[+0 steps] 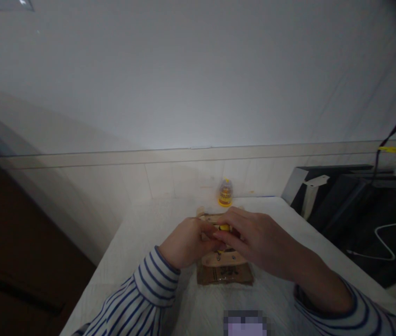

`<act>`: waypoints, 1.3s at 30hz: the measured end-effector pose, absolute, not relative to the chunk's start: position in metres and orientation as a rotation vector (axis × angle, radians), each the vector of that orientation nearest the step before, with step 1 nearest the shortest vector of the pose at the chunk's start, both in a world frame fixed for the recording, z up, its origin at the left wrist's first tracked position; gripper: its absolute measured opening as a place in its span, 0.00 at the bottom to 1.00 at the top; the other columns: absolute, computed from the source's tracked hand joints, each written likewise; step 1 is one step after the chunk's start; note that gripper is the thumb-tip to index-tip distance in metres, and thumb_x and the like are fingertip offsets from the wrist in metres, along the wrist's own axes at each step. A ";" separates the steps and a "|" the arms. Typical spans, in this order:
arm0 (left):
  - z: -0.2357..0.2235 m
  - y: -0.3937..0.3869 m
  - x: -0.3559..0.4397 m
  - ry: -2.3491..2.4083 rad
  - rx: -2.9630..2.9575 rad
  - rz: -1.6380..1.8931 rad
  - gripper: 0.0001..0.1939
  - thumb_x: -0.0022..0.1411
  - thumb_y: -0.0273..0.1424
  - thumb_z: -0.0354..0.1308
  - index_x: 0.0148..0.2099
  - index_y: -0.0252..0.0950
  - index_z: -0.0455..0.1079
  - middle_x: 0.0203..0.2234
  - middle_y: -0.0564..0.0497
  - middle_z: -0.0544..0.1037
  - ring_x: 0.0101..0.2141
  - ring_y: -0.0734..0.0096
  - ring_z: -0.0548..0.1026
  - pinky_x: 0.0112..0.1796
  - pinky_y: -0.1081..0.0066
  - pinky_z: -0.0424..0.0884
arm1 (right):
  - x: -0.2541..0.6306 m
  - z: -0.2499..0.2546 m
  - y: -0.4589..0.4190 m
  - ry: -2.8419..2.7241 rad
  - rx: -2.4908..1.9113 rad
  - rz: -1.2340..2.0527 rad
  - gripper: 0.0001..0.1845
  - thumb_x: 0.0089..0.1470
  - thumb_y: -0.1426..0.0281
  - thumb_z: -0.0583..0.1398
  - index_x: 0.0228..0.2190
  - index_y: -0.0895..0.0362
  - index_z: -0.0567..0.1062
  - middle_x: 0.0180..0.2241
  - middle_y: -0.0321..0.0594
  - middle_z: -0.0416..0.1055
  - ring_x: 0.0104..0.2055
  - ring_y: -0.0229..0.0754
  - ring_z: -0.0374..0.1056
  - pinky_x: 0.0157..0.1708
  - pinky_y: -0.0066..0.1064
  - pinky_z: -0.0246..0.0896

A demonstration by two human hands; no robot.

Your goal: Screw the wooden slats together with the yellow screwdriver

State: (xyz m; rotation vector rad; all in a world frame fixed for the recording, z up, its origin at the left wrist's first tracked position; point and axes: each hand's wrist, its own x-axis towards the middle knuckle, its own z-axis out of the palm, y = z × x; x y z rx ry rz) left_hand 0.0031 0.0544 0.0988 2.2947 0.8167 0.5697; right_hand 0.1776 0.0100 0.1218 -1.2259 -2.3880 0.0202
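Observation:
My left hand (188, 241) and my right hand (253, 235) meet over a small wooden piece of work (224, 260) with screws in its pale bars. Between my closed fingers shows a small yellow screwdriver (224, 227), mostly covered by them. My right fingers curl over it from the right, and my left thumb and fingers pinch in from the left. The tip is hidden. Under the wood lies a brown cardboard piece (225, 275) with dark printing. Beyond my hands stands a yellow-based container (225, 195) with a clear domed top.
A white-covered table (142, 228) reaches to the pale wall (184, 179). To the right are dark panels (344, 205) and a white cable (381, 233). A brown wooden surface (19, 261) stands at left. At the bottom edge is a blurred purple object (246, 326).

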 end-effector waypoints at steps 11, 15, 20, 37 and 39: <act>0.096 0.056 0.002 0.851 2.289 0.552 0.07 0.56 0.30 0.58 0.34 0.34 0.76 0.29 0.52 0.78 0.31 0.71 0.73 0.35 0.75 0.66 | 0.182 0.126 0.006 -2.338 -1.092 0.155 0.16 0.57 0.69 0.54 0.47 0.58 0.68 0.44 0.42 0.71 0.45 0.41 0.66 0.44 0.34 0.61; 0.095 0.057 0.002 0.859 2.282 0.547 0.05 0.55 0.29 0.59 0.32 0.34 0.76 0.30 0.52 0.78 0.31 0.71 0.73 0.35 0.75 0.66 | 0.183 0.128 0.004 -2.362 -1.104 0.178 0.16 0.57 0.72 0.53 0.47 0.56 0.69 0.45 0.42 0.71 0.46 0.41 0.67 0.46 0.36 0.61; 0.092 0.058 0.001 0.873 2.303 0.548 0.06 0.55 0.32 0.59 0.31 0.35 0.76 0.29 0.53 0.79 0.30 0.72 0.73 0.36 0.75 0.66 | 0.182 0.130 0.005 -2.386 -1.097 0.203 0.16 0.57 0.74 0.52 0.46 0.54 0.70 0.41 0.40 0.73 0.43 0.41 0.68 0.44 0.36 0.61; 0.092 0.060 -0.001 0.818 2.311 0.471 0.09 0.58 0.32 0.56 0.38 0.36 0.76 0.32 0.52 0.79 0.33 0.70 0.74 0.38 0.73 0.67 | 0.181 0.127 0.006 -2.400 -1.139 0.153 0.11 0.58 0.72 0.51 0.38 0.56 0.72 0.36 0.39 0.73 0.39 0.41 0.69 0.39 0.34 0.62; 0.093 0.060 -0.001 0.826 2.304 0.452 0.09 0.58 0.32 0.56 0.38 0.36 0.75 0.33 0.52 0.79 0.33 0.70 0.74 0.38 0.73 0.67 | 0.181 0.127 0.006 -2.404 -1.136 0.150 0.11 0.58 0.72 0.51 0.38 0.56 0.72 0.36 0.40 0.73 0.39 0.41 0.68 0.39 0.34 0.62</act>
